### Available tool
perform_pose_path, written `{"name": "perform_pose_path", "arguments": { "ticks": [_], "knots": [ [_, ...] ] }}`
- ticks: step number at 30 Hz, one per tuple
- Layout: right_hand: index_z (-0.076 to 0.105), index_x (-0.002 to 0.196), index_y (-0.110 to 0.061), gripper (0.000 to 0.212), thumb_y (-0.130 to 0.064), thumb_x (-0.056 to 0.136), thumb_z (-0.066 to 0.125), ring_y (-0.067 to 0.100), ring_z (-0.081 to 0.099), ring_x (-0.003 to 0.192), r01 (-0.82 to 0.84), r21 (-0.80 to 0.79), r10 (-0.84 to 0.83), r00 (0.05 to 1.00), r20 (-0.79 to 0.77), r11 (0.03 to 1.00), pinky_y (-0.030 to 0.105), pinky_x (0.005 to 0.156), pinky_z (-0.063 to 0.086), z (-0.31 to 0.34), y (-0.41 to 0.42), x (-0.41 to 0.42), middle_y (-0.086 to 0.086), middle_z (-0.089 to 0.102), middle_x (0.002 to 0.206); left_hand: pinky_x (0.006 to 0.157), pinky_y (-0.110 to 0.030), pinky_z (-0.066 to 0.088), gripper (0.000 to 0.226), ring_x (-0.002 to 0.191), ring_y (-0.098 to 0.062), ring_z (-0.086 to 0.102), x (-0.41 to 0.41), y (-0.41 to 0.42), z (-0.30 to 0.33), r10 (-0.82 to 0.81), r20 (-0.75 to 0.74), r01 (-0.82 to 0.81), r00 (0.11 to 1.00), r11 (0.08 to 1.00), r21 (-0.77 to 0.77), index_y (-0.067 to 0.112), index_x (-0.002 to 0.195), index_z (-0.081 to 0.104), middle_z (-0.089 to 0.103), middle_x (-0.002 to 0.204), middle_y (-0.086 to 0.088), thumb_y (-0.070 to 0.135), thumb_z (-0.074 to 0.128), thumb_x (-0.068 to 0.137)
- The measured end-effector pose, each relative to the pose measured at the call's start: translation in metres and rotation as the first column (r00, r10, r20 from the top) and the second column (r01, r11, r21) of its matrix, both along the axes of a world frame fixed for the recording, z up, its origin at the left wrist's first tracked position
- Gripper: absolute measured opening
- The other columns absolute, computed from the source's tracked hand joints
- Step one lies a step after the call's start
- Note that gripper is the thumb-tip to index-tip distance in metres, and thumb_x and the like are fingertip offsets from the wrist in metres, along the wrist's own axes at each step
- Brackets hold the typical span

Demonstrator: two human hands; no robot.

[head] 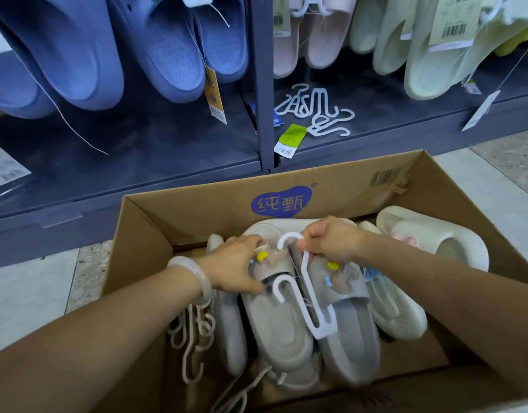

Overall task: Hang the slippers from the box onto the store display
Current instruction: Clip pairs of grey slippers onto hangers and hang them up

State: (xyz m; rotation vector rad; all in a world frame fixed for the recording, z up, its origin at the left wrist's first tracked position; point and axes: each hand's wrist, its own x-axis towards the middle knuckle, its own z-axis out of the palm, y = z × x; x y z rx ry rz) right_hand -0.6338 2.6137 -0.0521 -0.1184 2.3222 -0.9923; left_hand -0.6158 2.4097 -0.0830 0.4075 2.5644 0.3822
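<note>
Inside the cardboard box (167, 248), printed "纯甄", the left hand (237, 268) grips a grey slipper (286, 329); the right hand (331, 241) pinches the white hanger (309, 289). Loose hangers (316, 110) lie far on the display shelf (405, 120).

Open box on the floor before the display shelving

The brown cardboard box (179, 234) holds a grey slipper pair (310, 332) at centre, cream slippers (429, 236) to their right and loose white plastic hangers (194, 332) to their left (more white hangers (313, 111) lie on the shelf behind); blue clogs (114, 46) hang upper left.
</note>
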Motion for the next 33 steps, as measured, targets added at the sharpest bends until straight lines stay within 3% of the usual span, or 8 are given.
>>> {"name": "perform_pose_path", "arguments": {
  "ticks": [7, 12, 15, 17, 22, 26, 29, 33],
  "knots": [
    [0.054, 0.054, -0.018, 0.036, -0.021, 0.090, 0.058, 0.001, 0.043, 0.035, 0.037, 0.024, -0.036, 0.999, -0.032, 0.999, 0.005, 0.035, 0.032, 0.003, -0.002, 0.002, -0.013, 0.048, 0.030, 0.084, -0.019, 0.037, 0.077, 0.105, -0.010, 0.045, -0.001, 0.006, 0.017, 0.116, 0.077, -0.128, 0.990, 0.977, 0.169, 0.016, 0.133, 0.040, 0.046, 0.126, 0.000, 0.025, 0.078, 0.067],
    [0.060, 0.059, -0.010, 0.031, -0.014, 0.089, 0.059, 0.000, 0.042, 0.029, 0.275, -0.115, -0.279, 0.960, -0.018, 0.955, 0.011, 0.036, 0.036, -0.004, 0.000, -0.007, 0.001, 0.056, 0.050, 0.088, -0.017, 0.035, 0.081, 0.107, -0.010, 0.041, 0.008, 0.008, 0.018, 0.072, 0.055, -0.079, 0.996, 0.985, 0.156, 0.016, 0.132, 0.036, 0.041, 0.125, -0.001, 0.023, 0.080, 0.065],
    [0.057, 0.061, -0.009, 0.029, -0.011, 0.091, 0.057, 0.004, 0.054, 0.034, 0.401, -0.258, -0.404, 0.914, 0.045, 0.879, 0.029, 0.062, 0.048, -0.003, -0.001, -0.021, 0.007, 0.059, 0.053, 0.095, -0.020, 0.033, 0.088, 0.121, -0.018, 0.036, 0.008, 0.016, 0.020, -0.041, -0.054, 0.046, 0.998, 0.993, 0.104, 0.014, 0.134, 0.031, 0.036, 0.130, -0.004, 0.025, 0.081, 0.063],
    [0.053, 0.064, -0.010, 0.029, -0.011, 0.093, 0.053, 0.003, 0.058, 0.036, 0.371, -0.296, -0.382, 0.924, 0.022, 0.880, 0.033, 0.063, 0.046, 0.003, -0.002, -0.028, 0.010, 0.058, 0.058, 0.099, -0.022, 0.032, 0.091, 0.123, -0.018, 0.036, 0.004, 0.018, 0.025, -0.053, -0.062, 0.059, 0.997, 0.993, 0.099, 0.014, 0.133, 0.033, 0.038, 0.129, -0.002, 0.034, 0.085, 0.061],
    [0.043, 0.065, -0.013, 0.032, -0.011, 0.097, 0.043, -0.003, 0.057, 0.036, 0.215, -0.295, -0.258, 0.959, -0.116, 0.931, 0.007, 0.032, 0.031, 0.025, -0.003, -0.029, 0.008, 0.055, 0.064, 0.099, -0.030, 0.043, 0.073, 0.111, -0.016, 0.056, -0.013, 0.018, 0.045, 0.259, -0.043, -0.219, 0.965, 0.883, 0.416, 0.018, 0.119, 0.054, 0.059, 0.119, 0.001, 0.061, 0.069, 0.062],
    [0.045, 0.067, -0.014, 0.029, -0.011, 0.096, 0.044, 0.001, 0.061, 0.044, 0.126, -0.383, -0.219, 0.952, -0.212, 0.915, 0.008, 0.051, 0.048, 0.045, -0.006, -0.034, 0.007, 0.059, 0.067, 0.110, -0.028, 0.023, 0.080, 0.135, -0.021, 0.030, -0.019, 0.028, 0.058, 0.345, -0.434, -0.153, 0.832, 0.895, 0.418, 0.019, 0.138, 0.039, 0.036, 0.143, -0.004, 0.056, 0.064, 0.072],
    [0.046, 0.069, -0.013, 0.027, -0.012, 0.096, 0.045, 0.015, 0.063, 0.056, 0.072, -0.416, -0.189, 0.950, -0.247, 0.906, 0.023, 0.068, 0.050, 0.056, -0.010, -0.035, 0.010, 0.060, 0.070, 0.107, -0.029, 0.028, 0.080, 0.130, -0.018, 0.039, -0.032, 0.024, 0.076, 0.349, -0.376, -0.152, 0.859, 0.873, 0.463, 0.026, 0.132, 0.046, 0.047, 0.136, 0.000, 0.066, 0.057, 0.064],
    [0.048, 0.079, -0.006, 0.016, -0.009, 0.095, 0.046, 0.017, 0.062, 0.056, 0.000, -0.384, -0.117, 0.952, -0.282, 0.923, 0.028, 0.068, 0.050, 0.061, -0.017, -0.029, 0.018, 0.059, 0.077, 0.079, -0.026, 0.044, 0.030, 0.089, -0.012, 0.059, -0.037, 0.014, 0.087, 0.356, -0.248, -0.169, 0.901, 0.814, 0.555, 0.023, 0.102, 0.065, 0.063, 0.090, 0.008, 0.041, 0.070, 0.079]
  ]
}}
